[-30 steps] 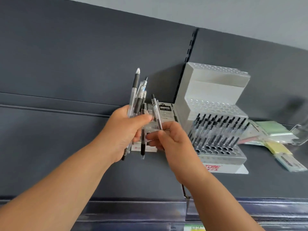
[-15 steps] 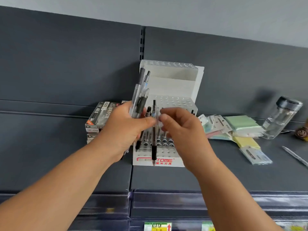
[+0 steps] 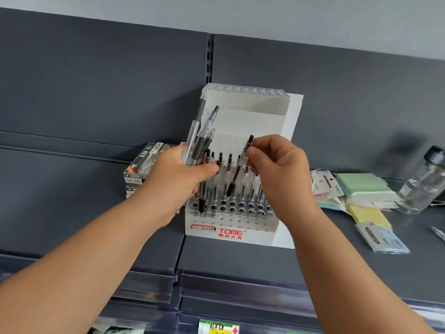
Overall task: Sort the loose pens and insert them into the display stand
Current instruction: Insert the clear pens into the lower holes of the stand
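From the head camera, the left hand (image 3: 178,182) grips a bundle of pens (image 3: 199,141) in front of the white display stand (image 3: 240,227) on the grey shelf (image 3: 240,261), while the right hand (image 3: 277,169) pinches 1 tilted pen (image 3: 238,169) above the stand's lowest tier, among pens already standing there.

Standing pens (image 3: 229,168) crowd rear rows of the display stand (image 3: 255,225); front holes (image 3: 242,210) free.

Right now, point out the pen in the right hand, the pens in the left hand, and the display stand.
single pen (image 3: 237,174): head view, middle of its barrel.
pen bundle (image 3: 201,146): head view, a dark grip.
display stand (image 3: 255,227): head view, front wall.
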Available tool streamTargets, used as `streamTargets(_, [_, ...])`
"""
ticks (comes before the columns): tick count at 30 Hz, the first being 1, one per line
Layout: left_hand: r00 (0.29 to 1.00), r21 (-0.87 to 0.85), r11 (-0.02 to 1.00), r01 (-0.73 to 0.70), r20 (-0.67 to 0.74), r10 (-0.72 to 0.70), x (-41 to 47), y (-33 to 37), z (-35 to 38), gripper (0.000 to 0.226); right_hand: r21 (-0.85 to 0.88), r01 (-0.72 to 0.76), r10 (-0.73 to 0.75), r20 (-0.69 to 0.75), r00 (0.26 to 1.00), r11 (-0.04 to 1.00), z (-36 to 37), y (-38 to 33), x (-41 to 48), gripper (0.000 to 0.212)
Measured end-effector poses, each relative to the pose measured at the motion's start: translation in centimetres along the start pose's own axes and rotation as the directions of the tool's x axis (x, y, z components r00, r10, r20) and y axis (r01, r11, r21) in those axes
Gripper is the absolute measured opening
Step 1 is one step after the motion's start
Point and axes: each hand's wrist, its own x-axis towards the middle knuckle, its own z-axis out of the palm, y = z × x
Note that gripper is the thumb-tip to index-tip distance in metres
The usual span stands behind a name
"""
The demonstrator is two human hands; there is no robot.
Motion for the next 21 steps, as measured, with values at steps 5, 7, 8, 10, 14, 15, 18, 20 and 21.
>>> streamTargets(5, [1.0,-0.007,1.0,-0.008,0.011,0.008,0.4,-0.1,-0.4,0.013,-0.156,-0.03,0.039,0.053,0.998,0.987,1.3,1.8,-0.1,0.02])
streamTargets(7, [1.0,-0.006,1.0,-0.01,0.021,0.01,0.5,-0.1,-0.5,0.015,-0.262,-0.049,0.074,0.088,0.993,0.964,1.8,2.9,-0.8,0.014])
streamTargets(8, [1.0,-0.007,1.0,-0.01,0.022,0.01,0.6,-0.1,-0.5,0.016,-0.285,-0.057,0.087,0.094,0.992,0.957,2.0,3.2,-1.1,0.013])
streamTargets(10, [1.0,-0.025,1.0,-0.01,0.02,0.01,0.8,-0.2,-0.7,0.018,-0.295,-0.078,0.108,0.087,0.99,0.952,2.3,3.5,-1.2,0.013])
streamTargets(14, [0.999,-0.074,0.997,-0.012,0.044,0.015,1.1,0.0,-0.7,0.019,-0.407,-0.06,0.096,0.07,0.993,0.912,2.3,3.0,-0.9,0.007])
streamTargets(15, [0.998,-0.082,0.997,-0.017,0.052,0.021,1.2,0.0,-0.7,0.019,-0.43,-0.048,0.073,0.042,0.996,0.901,2.3,2.7,-1.0,0.007])
streamTargets(18, [0.996,-0.09,0.995,-0.04,0.081,0.047,1.1,0.1,-0.4,0.022,-0.316,-0.027,0.025,-0.011,1.0,0.948,2.1,1.1,-1.4,0.006])
streamTargets(20, [0.992,-0.076,0.995,-0.063,0.104,0.071,1.0,0.1,-0.1,0.023,-0.132,-0.098,0.108,0.068,0.992,0.986,2.2,0.1,-1.4,0.008])
streamTargets(21, [0.99,-0.074,0.994,-0.079,0.114,0.088,0.9,0.3,0.0,0.023,-0.041,-0.165,0.169,0.127,0.977,0.985,2.2,-0.2,-1.4,0.01])
